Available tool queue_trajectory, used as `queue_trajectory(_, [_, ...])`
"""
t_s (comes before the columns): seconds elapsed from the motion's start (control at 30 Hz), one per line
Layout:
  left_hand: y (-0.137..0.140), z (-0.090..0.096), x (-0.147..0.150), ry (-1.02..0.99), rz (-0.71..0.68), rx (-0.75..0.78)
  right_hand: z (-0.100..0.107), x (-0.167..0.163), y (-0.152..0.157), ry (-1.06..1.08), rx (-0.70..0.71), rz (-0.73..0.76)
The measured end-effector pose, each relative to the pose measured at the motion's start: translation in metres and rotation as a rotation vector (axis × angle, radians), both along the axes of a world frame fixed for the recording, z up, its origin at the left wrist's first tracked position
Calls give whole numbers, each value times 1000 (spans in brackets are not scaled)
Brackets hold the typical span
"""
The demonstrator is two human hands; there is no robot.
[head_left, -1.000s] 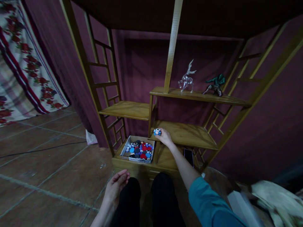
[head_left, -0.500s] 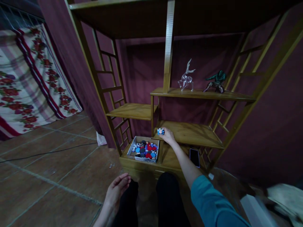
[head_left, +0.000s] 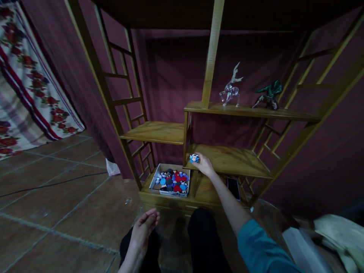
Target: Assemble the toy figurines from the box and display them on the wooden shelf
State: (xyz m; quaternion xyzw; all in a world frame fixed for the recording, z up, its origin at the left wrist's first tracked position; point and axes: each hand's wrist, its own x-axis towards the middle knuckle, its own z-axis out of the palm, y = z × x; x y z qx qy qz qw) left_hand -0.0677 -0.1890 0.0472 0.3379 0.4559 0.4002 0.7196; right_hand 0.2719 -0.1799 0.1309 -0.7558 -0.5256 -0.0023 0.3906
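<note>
My right hand (head_left: 205, 165) is closed on a small cartoon figurine (head_left: 194, 158) with a blue base, held upright at the left front of the lower right shelf (head_left: 227, 161). Whether its base touches the wood I cannot tell. Below and to the left, an open white box (head_left: 155, 186) sits on the bottom board of the wooden cabinet, filled with several small figurines (head_left: 178, 178) in red, blue and black. My left hand (head_left: 144, 227) hovers over my left knee, loosely curled with no object visible in it.
A clear glass deer (head_left: 231, 91) and a dark green figure (head_left: 269, 94) stand on the upper right shelf (head_left: 256, 112). A phone (head_left: 233, 188) lies on the bottom board. Wooden posts (head_left: 212, 57) divide the cabinet. A black cable (head_left: 57, 184) crosses the tiled floor.
My view has shifted a little closer and to the left. My right hand still holds the figurine at the shelf's left front, and my left hand has stayed near my knee.
</note>
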Motion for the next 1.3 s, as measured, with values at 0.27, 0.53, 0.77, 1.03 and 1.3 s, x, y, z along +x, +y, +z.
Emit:
queue_trajectory(0.27, [27, -7, 11, -11, -9, -26, -2, 1, 2, -20, -22, -6])
queue_trajectory(0.53, [75, -24, 28, -26, 8, 0, -6, 2, 4, -18, -17, -2])
queue_trajectory(0.77, [139, -49, 56, -90, 15, 69, -9, 1, 3, 30, 0, -12])
queue_trajectory(1.03, [212, -74, 94, 27, 150, 187, -13, 1, 3, 183, 161, 41])
queue_trajectory(1.3, [250, -83, 92, -3, 155, 217, -28, -62, -35, -126, 680, -263])
